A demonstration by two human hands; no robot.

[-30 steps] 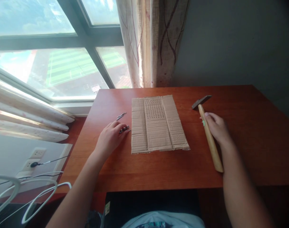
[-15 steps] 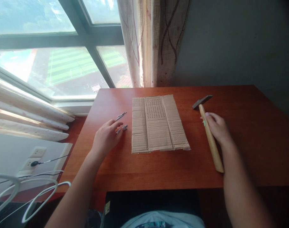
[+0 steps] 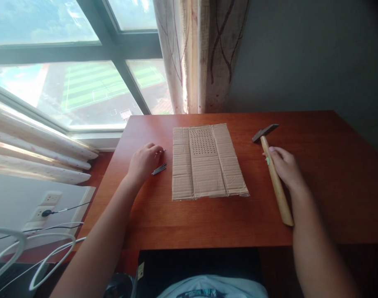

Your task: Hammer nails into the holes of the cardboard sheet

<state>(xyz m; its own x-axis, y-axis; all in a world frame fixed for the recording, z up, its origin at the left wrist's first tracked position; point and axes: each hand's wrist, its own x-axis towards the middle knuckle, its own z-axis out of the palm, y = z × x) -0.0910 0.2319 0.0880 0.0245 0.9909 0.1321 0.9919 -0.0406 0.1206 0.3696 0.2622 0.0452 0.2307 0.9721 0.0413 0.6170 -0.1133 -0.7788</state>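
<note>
A hammer (image 3: 277, 182) with a wooden handle and a dark metal head lies at the right, and my right hand (image 3: 283, 163) is closed around the upper part of its handle. At the left, my left hand (image 3: 145, 159) has its fingers curled down over a small group of nails (image 3: 164, 150); only their ends show past the fingertips. Just below that hand, several more nails (image 3: 159, 169) lie side by side on the wood. Between my hands a flat piece of brown cardboard (image 3: 207, 178) rests on the table, with a grid of small holes in its upper middle.
The reddish-brown wooden table (image 3: 189, 223) stands against a window (image 3: 92, 91) and a curtain (image 3: 189, 58). Low at the left are a wall socket (image 3: 40, 213) with a plug and looped white cables (image 3: 52, 244). A grey wall (image 3: 307, 58) rises behind the table.
My left hand has moved up from the lower nails to the upper group, its fingers now curled over them. The lower nails lie more evenly aligned. My right hand and the hammer have barely moved.
</note>
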